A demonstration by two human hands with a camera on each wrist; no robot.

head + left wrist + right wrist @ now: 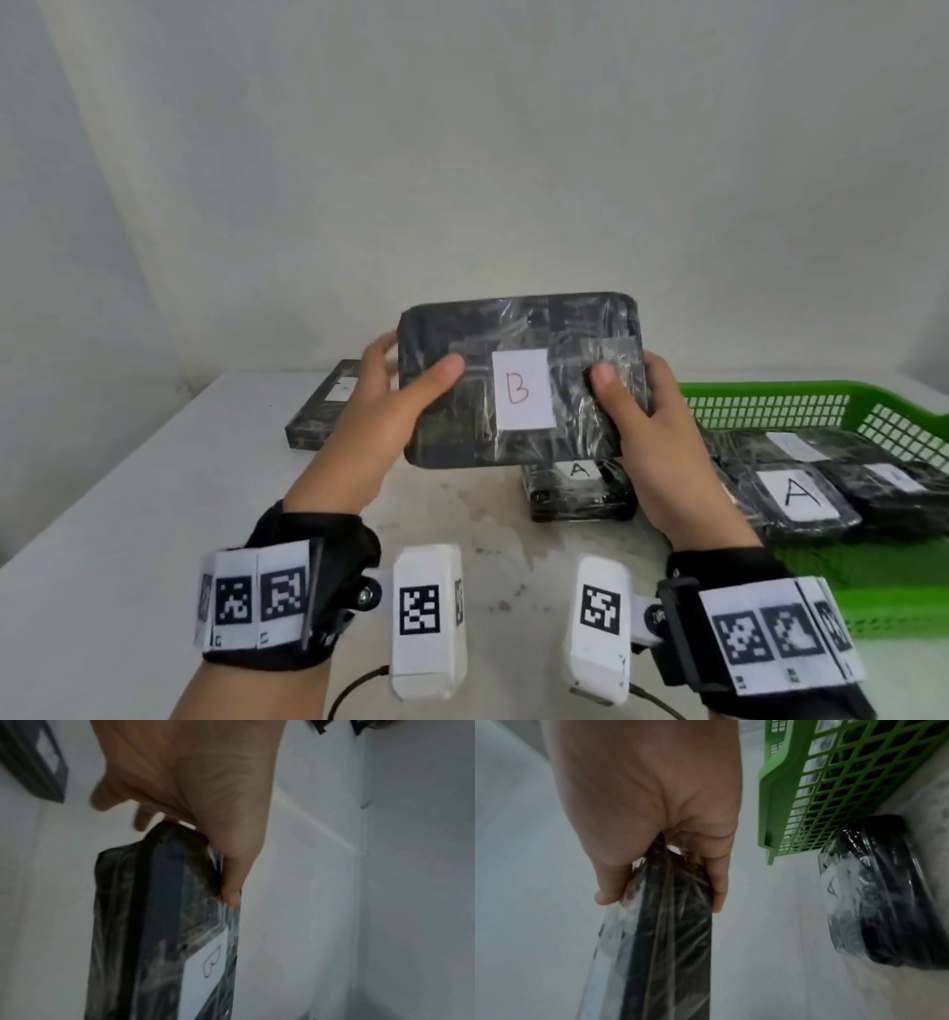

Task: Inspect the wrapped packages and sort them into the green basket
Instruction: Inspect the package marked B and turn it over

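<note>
A flat black package wrapped in clear film [518, 339] is held up above the table, its white label with a red "B" facing me. My left hand [395, 390] grips its left edge, thumb on the front, fingers behind. My right hand [637, 406] grips its right edge the same way. In the left wrist view the package [159, 923] hangs edge-on under the left hand [195, 801]. In the right wrist view the package [670, 933] is pinched by the right hand [654, 821]. The green basket [770, 406] stands at the right and holds several wrapped packages, one [796, 493] labelled "A".
Another wrapped package [580, 488] labelled "A" lies on the white table [128, 514] below the held one, next to the basket [821, 780]. A further wrapped package [328, 406] lies at the back left. A pale wall stands close behind the table.
</note>
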